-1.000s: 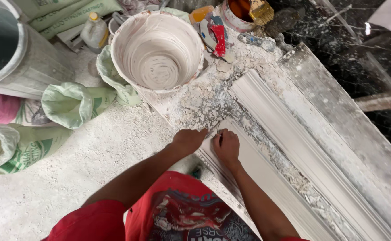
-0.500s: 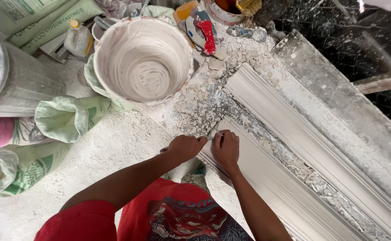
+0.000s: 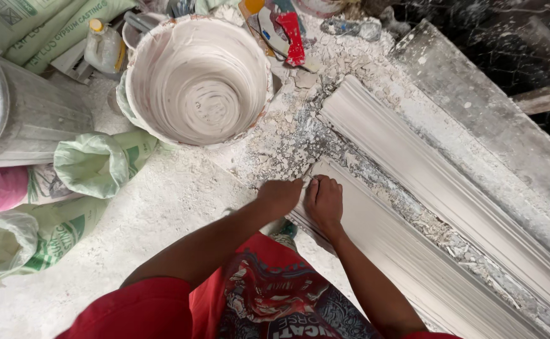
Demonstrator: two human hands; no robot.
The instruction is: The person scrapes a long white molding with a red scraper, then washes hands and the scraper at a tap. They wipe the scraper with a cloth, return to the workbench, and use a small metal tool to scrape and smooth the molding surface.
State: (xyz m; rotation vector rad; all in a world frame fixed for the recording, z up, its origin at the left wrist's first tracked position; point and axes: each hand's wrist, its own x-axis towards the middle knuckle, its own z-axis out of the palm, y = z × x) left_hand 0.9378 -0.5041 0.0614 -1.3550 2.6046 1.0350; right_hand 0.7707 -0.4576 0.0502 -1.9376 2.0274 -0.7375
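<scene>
Since the earlier frame both hands have stayed put on the moulding end; only the view shifted. Long white plaster moulding (image 3: 400, 251) runs off to the right of the hands. Plaster-coated bucket (image 3: 199, 78) just beyond them. Left hand (image 3: 280, 196) and right hand (image 3: 324, 201), side by side, press the moulding's near end, fingers curled.

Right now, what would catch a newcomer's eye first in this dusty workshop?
Probably the big round white plaster-smeared bucket at top centre. Below it, the left hand and right hand meet at the near end of a long pale moulded plaster strip, amid white crumbled plaster debris.
</scene>
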